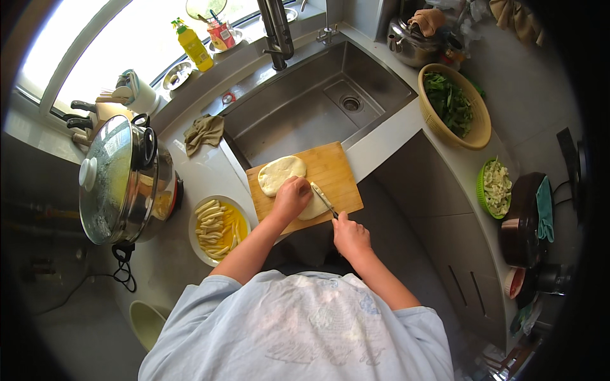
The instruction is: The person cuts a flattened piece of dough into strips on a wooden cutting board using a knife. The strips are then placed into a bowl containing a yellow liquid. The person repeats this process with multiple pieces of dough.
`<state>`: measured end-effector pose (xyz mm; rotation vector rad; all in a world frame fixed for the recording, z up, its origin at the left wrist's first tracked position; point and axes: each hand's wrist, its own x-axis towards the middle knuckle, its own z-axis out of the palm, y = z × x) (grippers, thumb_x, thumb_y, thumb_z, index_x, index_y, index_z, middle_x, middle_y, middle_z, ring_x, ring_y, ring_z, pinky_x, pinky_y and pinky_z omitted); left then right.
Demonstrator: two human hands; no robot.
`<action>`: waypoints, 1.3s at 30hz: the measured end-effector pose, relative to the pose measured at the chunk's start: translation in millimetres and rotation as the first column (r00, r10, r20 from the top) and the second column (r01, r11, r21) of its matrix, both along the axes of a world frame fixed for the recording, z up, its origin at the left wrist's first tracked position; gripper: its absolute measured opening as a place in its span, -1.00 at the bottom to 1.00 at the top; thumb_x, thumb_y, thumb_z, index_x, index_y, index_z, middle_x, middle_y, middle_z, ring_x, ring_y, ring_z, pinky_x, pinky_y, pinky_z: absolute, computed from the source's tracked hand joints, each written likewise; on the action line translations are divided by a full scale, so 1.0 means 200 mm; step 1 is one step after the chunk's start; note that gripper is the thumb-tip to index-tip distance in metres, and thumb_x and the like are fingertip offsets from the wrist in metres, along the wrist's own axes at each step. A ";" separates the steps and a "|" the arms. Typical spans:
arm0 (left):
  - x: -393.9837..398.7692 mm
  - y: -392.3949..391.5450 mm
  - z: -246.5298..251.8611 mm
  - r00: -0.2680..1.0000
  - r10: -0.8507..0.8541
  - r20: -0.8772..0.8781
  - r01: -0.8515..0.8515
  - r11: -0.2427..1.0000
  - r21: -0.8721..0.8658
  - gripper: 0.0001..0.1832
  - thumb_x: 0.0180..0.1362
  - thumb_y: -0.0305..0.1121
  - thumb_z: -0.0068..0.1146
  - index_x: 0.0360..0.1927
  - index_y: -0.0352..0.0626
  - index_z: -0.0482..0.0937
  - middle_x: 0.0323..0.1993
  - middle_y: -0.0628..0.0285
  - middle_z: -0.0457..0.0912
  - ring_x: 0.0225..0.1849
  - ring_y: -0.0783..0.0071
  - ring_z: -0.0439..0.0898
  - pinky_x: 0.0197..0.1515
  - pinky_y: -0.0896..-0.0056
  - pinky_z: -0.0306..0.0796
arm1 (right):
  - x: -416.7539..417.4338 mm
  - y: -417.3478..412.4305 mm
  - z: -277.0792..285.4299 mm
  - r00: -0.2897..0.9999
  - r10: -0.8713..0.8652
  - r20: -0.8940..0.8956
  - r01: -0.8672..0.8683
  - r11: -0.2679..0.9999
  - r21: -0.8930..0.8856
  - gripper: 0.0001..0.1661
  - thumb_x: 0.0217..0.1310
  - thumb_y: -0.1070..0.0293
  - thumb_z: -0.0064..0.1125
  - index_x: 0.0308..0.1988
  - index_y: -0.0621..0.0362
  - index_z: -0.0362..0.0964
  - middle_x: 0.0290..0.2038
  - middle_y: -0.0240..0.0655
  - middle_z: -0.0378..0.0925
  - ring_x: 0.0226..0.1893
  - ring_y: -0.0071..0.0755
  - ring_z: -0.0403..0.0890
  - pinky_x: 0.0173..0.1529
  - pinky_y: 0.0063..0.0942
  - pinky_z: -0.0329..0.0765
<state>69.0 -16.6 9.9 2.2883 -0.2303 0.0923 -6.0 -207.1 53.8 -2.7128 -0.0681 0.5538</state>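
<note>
A wooden cutting board (pixel 340 166) lies across the sink's near edge. On its left part rests a flat oval slab of pale dough (pixel 279 172). A second flat dough piece (pixel 313 210) lies nearer to me, with a narrow cut strip (pixel 320 190) at its far right side. My right hand (pixel 351 234) grips the dark handle of a knife (pixel 324 197), whose blade lies along the cut between strip and piece. My left hand (pixel 291 197) is bent over the dough near the blade's tip; its fingertips are partly hidden, so any hold is unclear.
Left of the board, a plate (pixel 192 238) holds dough strips in yellow liquid. Beyond it stands a lidded steamer pot (pixel 114 176). A steel sink (pixel 290 114) lies ahead. A basket of leafy greens (pixel 431 116) and a green basket of chopped vegetables (pixel 481 190) stand right.
</note>
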 end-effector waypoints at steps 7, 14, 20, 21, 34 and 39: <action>0.00 -0.01 0.01 1.000 -0.019 0.020 0.020 1.000 -0.020 -0.87 -0.06 -0.50 0.26 -0.40 -0.26 0.59 -0.44 0.08 0.56 -0.38 0.15 0.59 -0.26 0.26 0.48 | 0.01 0.04 -0.10 0.998 -0.025 0.058 0.024 1.000 0.013 -0.66 0.41 0.08 -0.08 -0.26 0.16 0.25 -0.49 0.04 0.62 -0.38 0.16 0.68 -0.28 0.03 0.62; 0.00 -0.01 0.00 1.000 -0.020 0.011 0.020 1.000 -0.004 -0.85 -0.04 -0.49 0.24 -0.36 -0.26 0.57 -0.43 0.07 0.54 -0.34 0.12 0.58 -0.23 0.23 0.46 | -0.12 -0.09 -0.05 1.000 -0.009 0.004 0.009 0.999 -0.048 -0.65 0.41 0.08 -0.09 -0.25 0.16 0.26 -0.48 0.04 0.62 -0.37 0.19 0.67 -0.26 0.05 0.61; 0.03 -0.06 0.02 1.000 0.006 -0.017 -0.004 0.992 0.129 -0.80 0.01 -0.41 0.21 -0.29 -0.23 0.51 -0.31 0.00 0.51 -0.23 0.02 0.55 -0.14 0.12 0.46 | -0.05 -0.02 -0.07 0.999 -0.032 0.028 0.031 0.999 0.027 -0.65 0.41 0.09 -0.09 -0.25 0.18 0.26 -0.48 0.10 0.60 -0.38 0.25 0.65 -0.25 0.08 0.59; 0.04 -0.07 0.01 1.000 0.009 -0.007 -0.007 0.986 0.168 -0.80 0.02 -0.40 0.20 -0.29 -0.23 0.50 -0.29 -0.02 0.51 -0.22 0.00 0.54 -0.14 0.10 0.45 | -0.05 -0.03 -0.06 0.999 -0.030 0.024 0.030 0.999 0.016 -0.66 0.41 0.09 -0.09 -0.25 0.18 0.26 -0.48 0.10 0.60 -0.38 0.25 0.65 -0.24 0.08 0.59; 0.06 -0.11 0.12 0.989 -0.137 -0.051 0.142 0.983 0.113 -0.81 -0.02 -0.49 0.18 -0.38 -0.21 0.37 -0.40 0.07 0.51 -0.26 0.04 0.50 -0.20 0.16 0.40 | -0.24 -0.30 0.15 0.991 -0.114 0.076 0.116 0.993 -0.019 -0.63 0.41 0.06 -0.10 -0.32 0.14 0.28 -0.55 0.04 0.58 -0.44 0.27 0.63 -0.33 0.11 0.55; -0.08 -0.02 0.27 0.993 -0.093 0.069 0.105 0.977 -0.186 -0.82 0.01 -0.59 0.16 -0.37 -0.23 0.37 -0.41 0.09 0.48 -0.35 0.14 0.52 -0.30 0.26 0.41 | -0.15 -0.24 0.12 0.983 -0.115 0.141 0.103 0.990 0.095 -0.61 0.42 0.05 -0.13 -0.32 0.15 0.28 -0.54 0.09 0.56 -0.44 0.32 0.60 -0.36 0.15 0.51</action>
